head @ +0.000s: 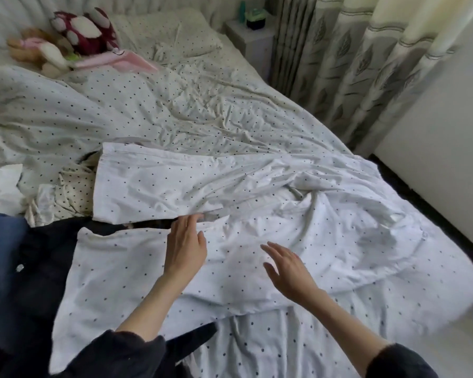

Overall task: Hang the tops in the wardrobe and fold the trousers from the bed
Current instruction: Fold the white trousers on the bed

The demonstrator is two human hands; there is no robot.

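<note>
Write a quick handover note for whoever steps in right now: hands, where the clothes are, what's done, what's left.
Left hand: open, flat on the white dotted trousers, no grip.
Right hand: open, over the same trousers, holding nothing.
Trousers lie spread on the dotted bed sheet, legs pointing left, not yet folded.
Dark garments and a cream dotted garment are piled at the left.
Left: fold the trousers, hang the tops. The wardrobe is out of view.

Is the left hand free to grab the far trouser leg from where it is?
Probably yes: the left hand lies open at the far leg's near edge, fingertips touching it, nothing lying over it there.
</note>
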